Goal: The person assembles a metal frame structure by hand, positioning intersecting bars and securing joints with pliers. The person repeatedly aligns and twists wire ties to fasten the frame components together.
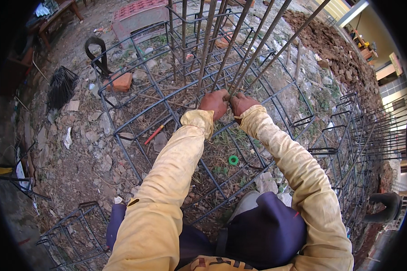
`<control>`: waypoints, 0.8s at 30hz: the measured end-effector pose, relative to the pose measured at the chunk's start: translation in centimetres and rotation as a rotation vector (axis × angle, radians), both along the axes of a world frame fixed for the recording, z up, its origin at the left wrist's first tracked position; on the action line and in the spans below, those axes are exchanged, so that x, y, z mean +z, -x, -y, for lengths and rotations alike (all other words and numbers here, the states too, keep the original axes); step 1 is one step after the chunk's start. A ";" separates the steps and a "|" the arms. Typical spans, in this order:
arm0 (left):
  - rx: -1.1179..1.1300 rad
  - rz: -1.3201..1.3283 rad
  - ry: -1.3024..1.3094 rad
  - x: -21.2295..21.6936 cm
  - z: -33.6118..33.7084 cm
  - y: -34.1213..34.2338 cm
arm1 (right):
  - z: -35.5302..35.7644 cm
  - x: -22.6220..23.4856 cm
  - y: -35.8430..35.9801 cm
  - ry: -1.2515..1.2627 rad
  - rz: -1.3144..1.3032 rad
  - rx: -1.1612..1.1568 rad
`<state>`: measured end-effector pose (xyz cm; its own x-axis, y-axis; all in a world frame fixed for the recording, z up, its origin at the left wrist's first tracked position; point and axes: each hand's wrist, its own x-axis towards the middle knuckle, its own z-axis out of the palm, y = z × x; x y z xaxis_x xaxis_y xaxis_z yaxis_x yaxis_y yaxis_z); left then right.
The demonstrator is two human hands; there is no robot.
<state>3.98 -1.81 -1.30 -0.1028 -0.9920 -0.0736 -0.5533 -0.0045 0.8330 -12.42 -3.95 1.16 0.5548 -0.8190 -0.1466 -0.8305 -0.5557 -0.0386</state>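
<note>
steel rods (207,45) | long axes upward, fanning | left fingers (222,94), right fingers (240,96) near lower ends | grip: can't tell

Outdoor site, daylight. Rubble-strewn ground (88,151) left of reddish soil mound (337,49); cream-walled building (379,28) right of mound; wooden bench (59,16) well left of mound.

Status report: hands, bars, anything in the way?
Left hand, right hand close together over steel grid. Upright bars crowd close. Red-handled tool lies left.
</note>
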 end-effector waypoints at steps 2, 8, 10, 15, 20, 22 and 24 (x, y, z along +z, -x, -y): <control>-0.002 0.005 0.016 0.2 0.0 0.0 | -0.4 -0.1 -0.3 0.093 0.001 -0.019; -0.027 0.010 0.020 0.6 0.0 0.3 | 1.0 -0.1 0.6 -0.032 0.118 -0.231; -0.035 0.005 0.030 0.7 -0.3 0.3 | 1.4 0.6 1.0 -0.406 0.495 -0.424; -0.013 -0.002 0.057 0.1 -0.4 -0.2 | 1.6 1.9 1.1 -0.978 0.960 -0.736; -0.017 0.009 0.061 0.4 -0.2 0.5 | 2.9 1.1 4.0 -0.276 0.476 0.031; -0.018 0.009 0.076 0.4 -0.1 0.6 | 3.5 0.6 5.6 -0.055 0.366 0.271; -0.021 0.013 0.061 0.4 -0.3 0.6 | 3.6 0.1 5.8 0.163 0.258 0.483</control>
